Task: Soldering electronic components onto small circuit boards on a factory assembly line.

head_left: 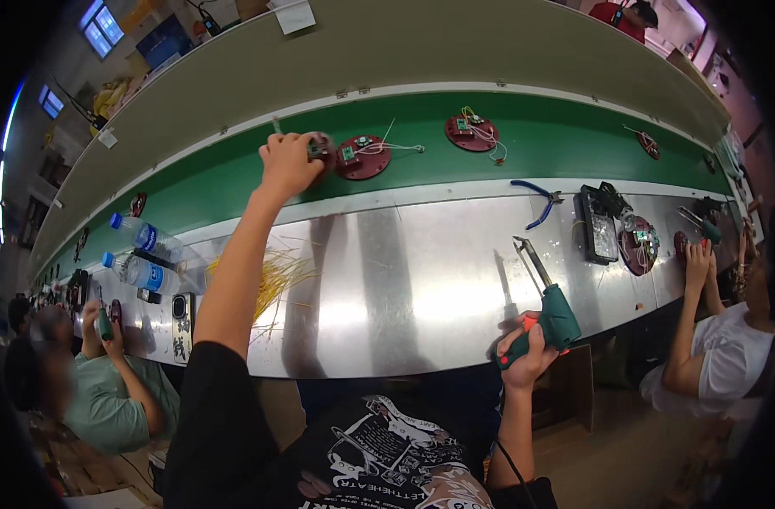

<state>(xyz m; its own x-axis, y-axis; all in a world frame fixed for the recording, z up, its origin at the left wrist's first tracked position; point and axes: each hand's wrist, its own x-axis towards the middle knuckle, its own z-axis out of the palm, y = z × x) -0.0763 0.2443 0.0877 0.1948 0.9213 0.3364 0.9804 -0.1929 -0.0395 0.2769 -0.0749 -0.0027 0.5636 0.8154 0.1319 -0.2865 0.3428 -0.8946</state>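
Note:
My left hand (287,163) reaches out over the green belt. Its fingers are closed on a dark red round base with a circuit board (323,146), which is partly hidden and a little blurred. Just right of it, a second such base (366,159) lies on the belt with pale wires trailing off. In my right hand (530,352) is a green soldering gun (559,316), gripped by its handle near the table's front edge. A finger rests by its red trigger, and the metal tip points up and away, over the steel table (379,280).
Yellow wires (279,280) lie in a heap beside two water bottles (150,276) and a phone (182,316). Blue-handled pliers (537,204), a black tray (599,233) and another red base (638,246) are on the right. Co-workers sit on both sides.

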